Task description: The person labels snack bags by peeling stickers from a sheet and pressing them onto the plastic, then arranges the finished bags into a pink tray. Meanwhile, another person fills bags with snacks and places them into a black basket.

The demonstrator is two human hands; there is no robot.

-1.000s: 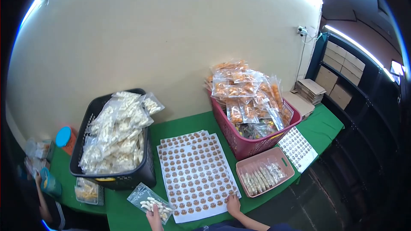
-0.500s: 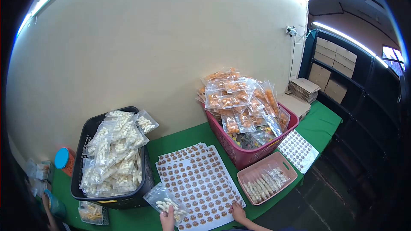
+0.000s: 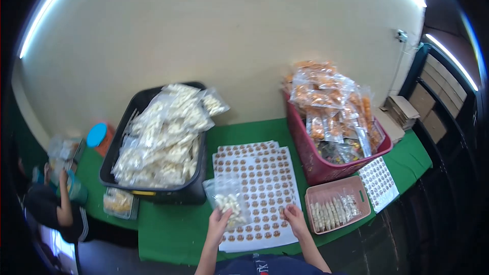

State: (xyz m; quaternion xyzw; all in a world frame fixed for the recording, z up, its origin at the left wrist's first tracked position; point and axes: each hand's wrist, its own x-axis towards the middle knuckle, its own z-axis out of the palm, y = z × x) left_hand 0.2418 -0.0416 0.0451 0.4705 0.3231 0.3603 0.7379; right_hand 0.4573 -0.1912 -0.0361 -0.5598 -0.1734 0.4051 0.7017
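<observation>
My left hand [image 3: 220, 220] is closed on a clear plastic bag [image 3: 224, 188] of white, finger-shaped snack pieces. The bag lies over the left part of a white sheet of round brown stickers [image 3: 265, 173]; more such sheets show beneath it. At the sheet's right side, my right hand [image 3: 295, 217] has its fingers pinched together, with what looks like a round brown sticker [image 3: 281, 212] at the fingertips. A black basket [image 3: 198, 186] heaped with similar white-filled bags [image 3: 158, 137] stands left of the sheets.
A maroon basket [image 3: 310, 165] piled with orange snack bags [image 3: 326, 91] stands at right. Before it sit a pink tray [image 3: 336, 186] of small packs and another sticker sheet [image 3: 378, 181]. At left are a blue-lidded jar [image 3: 101, 137], a small container [image 3: 119, 202] and another person [image 3: 56, 209].
The view has shifted left and down. My right hand has moved up along the sheet's right side from near its lower corner. My left hand still holds the bag.
</observation>
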